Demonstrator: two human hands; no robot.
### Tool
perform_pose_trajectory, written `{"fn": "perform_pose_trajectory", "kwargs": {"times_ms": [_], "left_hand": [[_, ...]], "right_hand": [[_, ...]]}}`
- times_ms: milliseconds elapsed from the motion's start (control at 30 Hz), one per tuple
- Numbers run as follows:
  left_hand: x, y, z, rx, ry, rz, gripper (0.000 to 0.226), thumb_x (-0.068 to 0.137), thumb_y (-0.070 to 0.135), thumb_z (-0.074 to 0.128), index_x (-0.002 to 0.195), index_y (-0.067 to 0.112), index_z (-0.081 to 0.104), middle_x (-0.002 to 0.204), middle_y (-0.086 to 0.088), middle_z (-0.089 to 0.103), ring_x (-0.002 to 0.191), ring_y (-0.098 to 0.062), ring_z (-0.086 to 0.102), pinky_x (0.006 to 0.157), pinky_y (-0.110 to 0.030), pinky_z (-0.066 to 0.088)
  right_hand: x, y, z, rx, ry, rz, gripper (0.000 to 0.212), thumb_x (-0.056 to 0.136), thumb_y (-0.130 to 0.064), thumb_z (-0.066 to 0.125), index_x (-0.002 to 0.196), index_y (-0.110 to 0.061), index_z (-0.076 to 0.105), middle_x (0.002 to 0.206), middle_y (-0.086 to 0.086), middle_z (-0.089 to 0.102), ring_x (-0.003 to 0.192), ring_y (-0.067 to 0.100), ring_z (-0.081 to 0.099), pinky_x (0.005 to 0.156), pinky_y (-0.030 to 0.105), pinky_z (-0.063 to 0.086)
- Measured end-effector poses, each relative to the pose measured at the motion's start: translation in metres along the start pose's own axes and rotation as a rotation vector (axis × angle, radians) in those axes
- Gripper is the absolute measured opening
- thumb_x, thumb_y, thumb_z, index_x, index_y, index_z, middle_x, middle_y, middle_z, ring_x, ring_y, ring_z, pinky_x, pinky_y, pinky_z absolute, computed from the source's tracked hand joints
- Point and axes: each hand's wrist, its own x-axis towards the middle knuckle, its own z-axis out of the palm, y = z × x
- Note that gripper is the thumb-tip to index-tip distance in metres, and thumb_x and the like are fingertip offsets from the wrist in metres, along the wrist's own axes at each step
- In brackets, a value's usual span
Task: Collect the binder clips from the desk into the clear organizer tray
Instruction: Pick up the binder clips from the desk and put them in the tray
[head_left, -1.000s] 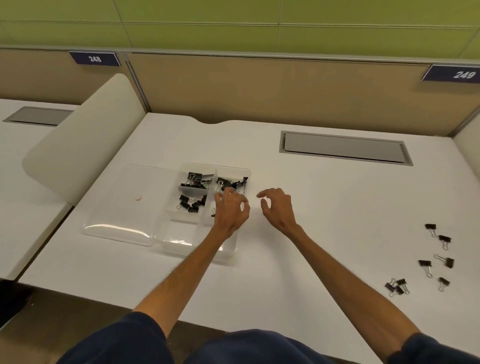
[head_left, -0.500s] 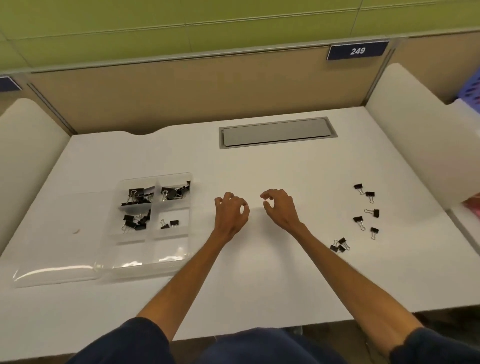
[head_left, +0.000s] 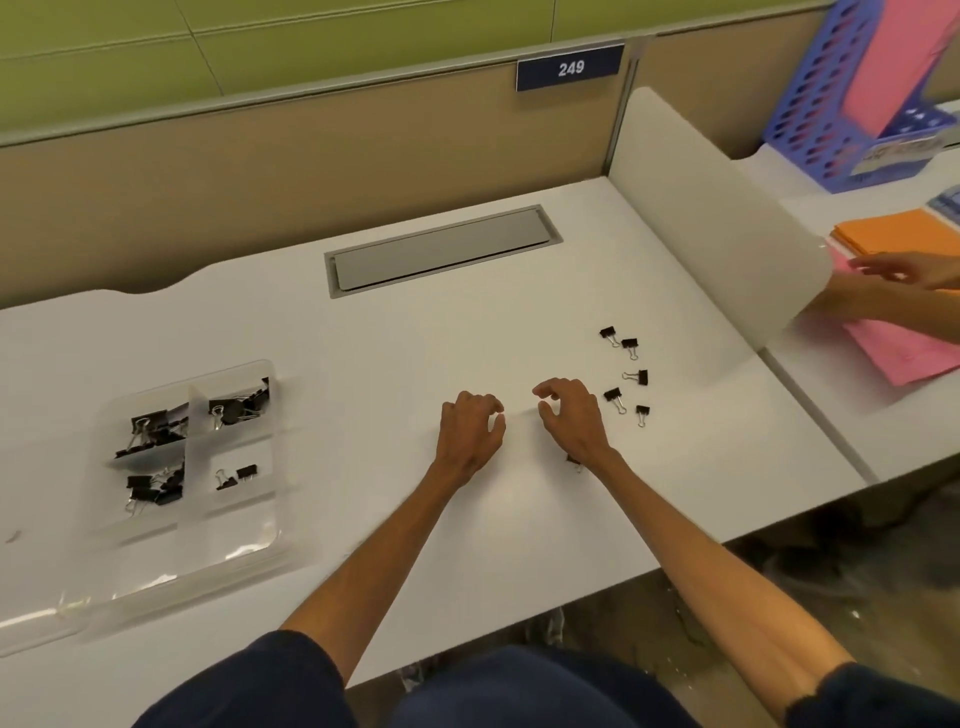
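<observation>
Head view. The white desk (head_left: 395, 353) carries, at its left, the clear plastic organizer tray (head_left: 249, 525), whose four rear compartments already hold small black binder clips with wire handles; the front part of the tray appears empty. At the right of the desk a loose group of five black binder clips (head_left: 626, 376) remains uncollected, and one further clip (head_left: 573, 461) shows only partly beneath the right wrist. The left hand (head_left: 470, 434) and the right hand (head_left: 574, 415) hover side by side over the bare middle of the desk, fingers curled and apart; neither appears to grip anything, though the palms are hidden. The right hand lies just beside the nearest loose clips and the left hand is well apart from the tray.

Compared with the frame one second earlier, in which the left hand sat over the tray's right edge, both hands have crossed toward the right and the camera has swung with them, bringing the loose clips nearer the centre. This suggests that a deposit is complete and a fresh pick is beginning; the task is judged well past halfway.

At far right, beyond the white divider panel (head_left: 722, 234), another person's hand (head_left: 906, 270) rests on pink and orange paper (head_left: 904, 353).
</observation>
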Motion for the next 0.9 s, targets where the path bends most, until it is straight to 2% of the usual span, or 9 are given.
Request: {"fn": "perform_pose_trajectory", "kwargs": {"times_ms": [100,200,400,600,733,900], "left_hand": [[0.008,0.018,0.010,-0.037,-0.047,0.011,0.020,0.091,0.024,0.054,0.109,0.016,0.061,0.098,0.002,0.066,0.098,-0.020,0.055,0.086,-0.035,0.036],[0.018,0.034,0.018,-0.076,-0.103,0.014,0.023,0.092,0.025,0.053,0.114,0.017,0.057,0.100,0.001,0.065,0.099,-0.020,0.055,0.088,-0.035,0.037],[0.034,0.064,0.036,-0.107,-0.200,0.052,0.030,0.091,0.023,0.054,0.120,0.018,0.053,0.107,0.000,0.062,0.104,-0.020,0.055,0.090,-0.036,0.038],[0.048,0.085,0.057,-0.050,-0.307,0.080,0.047,0.090,0.026,0.055,0.135,0.022,0.042,0.118,-0.005,0.057,0.114,-0.023,0.047,0.091,-0.038,0.043],[0.061,0.098,0.066,0.015,-0.321,0.125,0.058,0.090,0.028,0.056,0.143,0.029,0.033,0.118,-0.006,0.053,0.112,-0.024,0.045,0.086,-0.038,0.044],[0.076,0.112,0.074,0.071,-0.356,0.149,0.063,0.091,0.026,0.057,0.145,0.038,0.027,0.117,-0.007,0.050,0.109,-0.024,0.045,0.083,-0.038,0.046]], "right_hand": [[-0.004,0.017,-0.018,0.008,0.044,0.016,0.022,0.086,-0.011,0.060,0.105,-0.020,0.066,0.101,-0.008,0.067,0.095,0.010,0.053,0.085,0.032,0.043],[-0.008,0.032,-0.035,-0.014,0.067,0.051,0.022,0.086,-0.011,0.059,0.104,-0.022,0.066,0.101,-0.010,0.067,0.093,0.007,0.051,0.084,0.028,0.038],[-0.005,0.060,-0.064,-0.010,0.134,0.119,0.022,0.085,-0.009,0.059,0.103,-0.020,0.066,0.103,-0.009,0.067,0.099,0.012,0.057,0.086,0.030,0.040],[-0.003,0.091,-0.083,0.039,0.206,0.199,0.027,0.085,-0.012,0.059,0.110,-0.023,0.061,0.115,-0.005,0.060,0.099,0.015,0.054,0.087,0.039,0.047],[0.006,0.113,-0.090,0.023,0.148,0.288,0.037,0.089,-0.021,0.061,0.125,-0.018,0.053,0.123,0.004,0.052,0.118,0.022,0.048,0.095,0.041,0.044],[0.021,0.121,-0.098,0.002,0.038,0.312,0.052,0.088,-0.023,0.063,0.137,-0.020,0.044,0.123,0.007,0.051,0.117,0.022,0.045,0.092,0.036,0.042]]}}
